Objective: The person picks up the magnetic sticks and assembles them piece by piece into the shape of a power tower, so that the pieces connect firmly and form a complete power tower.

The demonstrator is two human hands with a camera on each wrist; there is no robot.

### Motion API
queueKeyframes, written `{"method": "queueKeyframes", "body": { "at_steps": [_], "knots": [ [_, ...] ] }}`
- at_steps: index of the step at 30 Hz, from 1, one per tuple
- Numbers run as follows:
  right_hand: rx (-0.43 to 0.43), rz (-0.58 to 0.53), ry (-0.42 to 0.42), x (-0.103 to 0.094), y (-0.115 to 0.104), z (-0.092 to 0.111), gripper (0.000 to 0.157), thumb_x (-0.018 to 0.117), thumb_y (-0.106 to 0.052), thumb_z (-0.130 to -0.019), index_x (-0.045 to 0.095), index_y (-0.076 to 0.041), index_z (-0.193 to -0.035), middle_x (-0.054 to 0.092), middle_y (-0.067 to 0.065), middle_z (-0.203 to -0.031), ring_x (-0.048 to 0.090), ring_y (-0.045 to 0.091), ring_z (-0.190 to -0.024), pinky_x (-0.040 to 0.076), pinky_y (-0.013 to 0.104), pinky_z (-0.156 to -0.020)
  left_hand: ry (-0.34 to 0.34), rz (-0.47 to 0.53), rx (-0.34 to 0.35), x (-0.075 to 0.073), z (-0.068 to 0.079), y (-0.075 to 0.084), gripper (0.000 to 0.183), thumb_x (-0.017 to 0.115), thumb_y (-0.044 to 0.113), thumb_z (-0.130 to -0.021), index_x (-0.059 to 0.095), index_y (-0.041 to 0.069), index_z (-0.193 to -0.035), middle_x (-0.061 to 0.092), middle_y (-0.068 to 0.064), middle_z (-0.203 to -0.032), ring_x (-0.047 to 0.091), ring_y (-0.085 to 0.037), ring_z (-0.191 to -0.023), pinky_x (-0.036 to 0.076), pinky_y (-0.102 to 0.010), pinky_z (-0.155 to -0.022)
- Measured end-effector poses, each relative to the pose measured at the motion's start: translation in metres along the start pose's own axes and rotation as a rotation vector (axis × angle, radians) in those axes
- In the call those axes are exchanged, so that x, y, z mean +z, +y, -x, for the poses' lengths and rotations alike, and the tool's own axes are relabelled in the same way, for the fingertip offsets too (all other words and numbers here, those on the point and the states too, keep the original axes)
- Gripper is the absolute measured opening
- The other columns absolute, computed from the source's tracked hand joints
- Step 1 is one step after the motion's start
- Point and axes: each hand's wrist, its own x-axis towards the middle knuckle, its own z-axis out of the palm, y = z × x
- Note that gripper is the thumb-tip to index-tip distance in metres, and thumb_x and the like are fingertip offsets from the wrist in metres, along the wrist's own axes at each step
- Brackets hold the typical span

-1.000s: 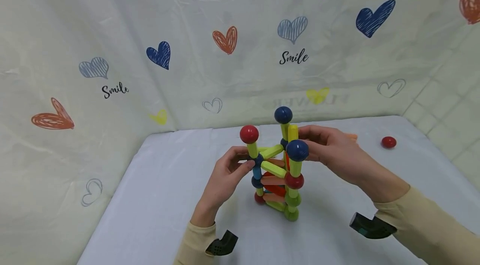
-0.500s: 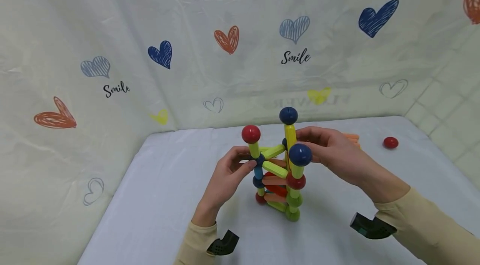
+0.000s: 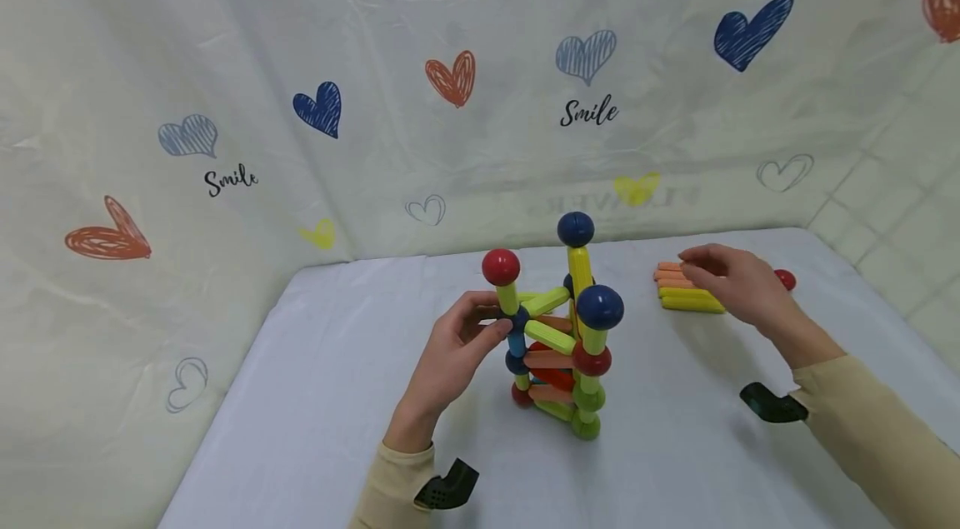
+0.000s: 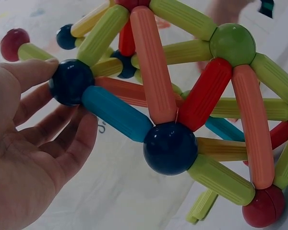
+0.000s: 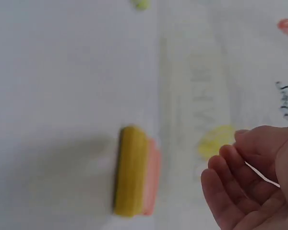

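Note:
A tower of coloured rods and balls [image 3: 551, 337] stands on the table. With thumb and fingers my left hand [image 3: 453, 354] pinches a dark blue ball [image 4: 72, 82] at its upper left side. A yellow rod [image 3: 580, 266] touches the tower's top back blue ball [image 3: 575, 229] and runs toward the front blue ball [image 3: 600, 308]. My right hand [image 3: 738, 283] hangs just above a row of loose yellow rods [image 3: 686, 301] and orange rods [image 3: 670, 275], its fingers loosely bent and holding nothing. The right wrist view has those yellow rods [image 5: 131, 172] blurred, apart from the fingers.
A loose red ball [image 3: 785, 279] lies partly behind the right hand. The white-covered table [image 3: 322, 396] ends at a hanging cloth [image 3: 360, 162] printed with hearts. A black camera sits on each wrist.
The yellow rod has come into contact with the top back blue ball. My right hand has let go of it and moved right to the loose rods. The left hand keeps its hold.

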Motion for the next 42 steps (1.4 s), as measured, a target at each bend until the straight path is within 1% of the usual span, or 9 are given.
{"method": "queueKeyframes", "body": {
  "at_steps": [3, 7, 15, 22, 27, 32, 36, 39, 42],
  "knots": [
    [-0.069, 0.238, 0.007, 0.006, 0.031, -0.003, 0.040, 0.062, -0.022, -0.097, 0.058, 0.007, -0.123, 0.061, 0.027, -0.116, 0.056, 0.041, -0.104, 0.051, 0.053, -0.084, -0.005, -0.001, -0.002, 0.000, -0.001, 0.000, 0.028, 0.061, 0.017, -0.098, 0.057, 0.012, -0.125, 0.059, -0.005, -0.123, 0.059, -0.021, -0.114, 0.052, -0.040, -0.094],
    [-0.165, 0.358, 0.019, 0.015, 0.053, -0.005, 0.032, 0.072, -0.007, -0.087, 0.063, 0.011, -0.111, 0.065, 0.026, -0.103, 0.059, 0.039, -0.091, 0.050, 0.057, -0.083, -0.003, -0.007, -0.001, 0.001, 0.000, 0.000, 0.028, 0.061, 0.018, -0.098, 0.057, 0.013, -0.125, 0.059, -0.005, -0.123, 0.059, -0.021, -0.114, 0.052, -0.040, -0.094],
    [-0.120, 0.406, -0.039, 0.019, 0.063, -0.010, 0.029, 0.071, -0.005, -0.085, 0.066, 0.011, -0.108, 0.061, 0.027, -0.101, 0.056, 0.041, -0.093, 0.048, 0.060, -0.085, -0.007, -0.002, -0.004, 0.000, 0.000, -0.001, 0.028, 0.061, 0.018, -0.098, 0.056, 0.012, -0.125, 0.059, -0.005, -0.123, 0.058, -0.021, -0.115, 0.051, -0.038, -0.094],
    [-0.145, 0.408, -0.158, 0.023, 0.059, -0.005, 0.015, 0.075, -0.007, -0.082, 0.067, -0.001, -0.093, 0.062, 0.005, -0.086, 0.055, 0.026, -0.080, 0.053, 0.048, -0.076, -0.037, 0.005, 0.003, -0.002, 0.000, -0.005, 0.034, 0.064, 0.018, -0.096, 0.054, 0.014, -0.128, 0.058, -0.004, -0.124, 0.057, -0.021, -0.118, 0.050, -0.035, -0.096],
    [-0.129, 0.316, -0.190, 0.026, 0.059, 0.003, 0.016, 0.074, -0.013, -0.085, 0.067, -0.005, -0.097, 0.062, -0.002, -0.086, 0.055, 0.018, -0.079, 0.052, 0.040, -0.073, -0.045, 0.003, 0.017, -0.002, -0.001, -0.006, 0.036, 0.065, 0.019, -0.095, 0.054, 0.014, -0.129, 0.058, -0.004, -0.123, 0.057, -0.021, -0.118, 0.049, -0.035, -0.098],
    [-0.068, 0.225, -0.213, 0.030, 0.062, 0.009, 0.035, 0.075, -0.024, -0.086, 0.067, -0.002, -0.112, 0.065, 0.001, -0.097, 0.055, 0.020, -0.087, 0.051, 0.039, -0.076, -0.039, 0.001, 0.009, -0.001, -0.001, -0.005, 0.035, 0.064, 0.018, -0.096, 0.053, 0.014, -0.129, 0.058, -0.004, -0.124, 0.056, -0.021, -0.118, 0.049, -0.035, -0.098],
    [-0.002, 0.117, -0.305, 0.035, 0.056, 0.016, 0.048, 0.071, -0.031, -0.089, 0.063, 0.000, -0.123, 0.064, 0.003, -0.103, 0.054, 0.021, -0.092, 0.050, 0.035, -0.076, -0.044, 0.006, -0.006, -0.001, -0.001, -0.004, 0.036, 0.064, 0.017, -0.096, 0.053, 0.015, -0.130, 0.057, -0.004, -0.125, 0.056, -0.021, -0.118, 0.049, -0.036, -0.099],
    [0.078, -0.109, -0.410, 0.042, 0.044, 0.025, 0.052, 0.067, -0.033, -0.093, 0.057, 0.002, -0.130, 0.061, 0.007, -0.110, 0.053, 0.022, -0.097, 0.050, 0.033, -0.079, -0.051, 0.003, -0.021, 0.000, 0.000, -0.003, 0.038, 0.065, 0.017, -0.095, 0.053, 0.016, -0.132, 0.057, -0.004, -0.125, 0.056, -0.021, -0.118, 0.049, -0.037, -0.098],
    [0.132, -0.440, -0.525, 0.054, 0.031, 0.036, 0.052, 0.060, -0.030, -0.098, 0.047, 0.006, -0.135, 0.059, 0.013, -0.119, 0.056, 0.025, -0.103, 0.053, 0.033, -0.087, -0.057, -0.008, -0.030, 0.000, 0.000, -0.003, 0.040, 0.065, 0.018, -0.095, 0.053, 0.016, -0.133, 0.057, -0.003, -0.125, 0.056, -0.021, -0.118, 0.049, -0.037, -0.097]
  ]
}}
